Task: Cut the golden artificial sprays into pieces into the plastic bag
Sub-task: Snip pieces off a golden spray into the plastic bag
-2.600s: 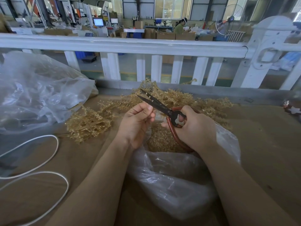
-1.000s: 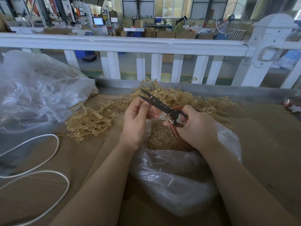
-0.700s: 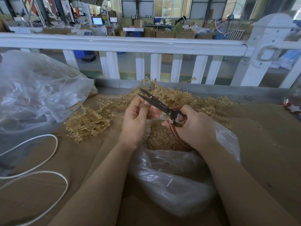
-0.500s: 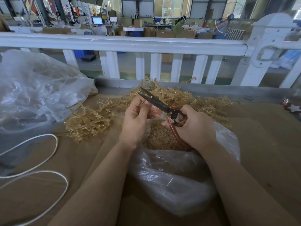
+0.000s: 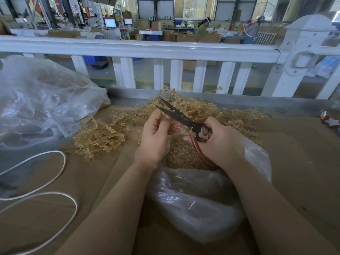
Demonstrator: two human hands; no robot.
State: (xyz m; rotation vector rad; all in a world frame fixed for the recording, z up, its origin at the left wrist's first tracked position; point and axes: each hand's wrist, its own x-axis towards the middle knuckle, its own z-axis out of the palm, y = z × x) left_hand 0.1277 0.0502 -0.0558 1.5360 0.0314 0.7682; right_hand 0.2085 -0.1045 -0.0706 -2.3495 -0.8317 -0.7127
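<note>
My right hand [image 5: 219, 142] grips the red handles of black-bladed scissors [image 5: 176, 115], whose blades are parted and point up and to the left. My left hand [image 5: 156, 137] pinches a small golden spray piece [image 5: 189, 132] close under the blades. Both hands hover over the open clear plastic bag [image 5: 198, 197], which holds a heap of cut golden bits [image 5: 181, 155]. A pile of uncut golden sprays [image 5: 103, 135] spreads over the brown table behind and to the left of my hands.
A big crumpled clear plastic bag [image 5: 40, 100] lies at the left. White cord [image 5: 55, 179] loops on the brown table [image 5: 303, 172] at the lower left. A white railing [image 5: 147, 50] runs along the table's far edge. A small red and white ornament [image 5: 329, 120] sits far right.
My left hand rose with its fingers toward the blades between 2.6 s and 1.0 s ago. Since then both hands and the scissors have stayed nearly still.
</note>
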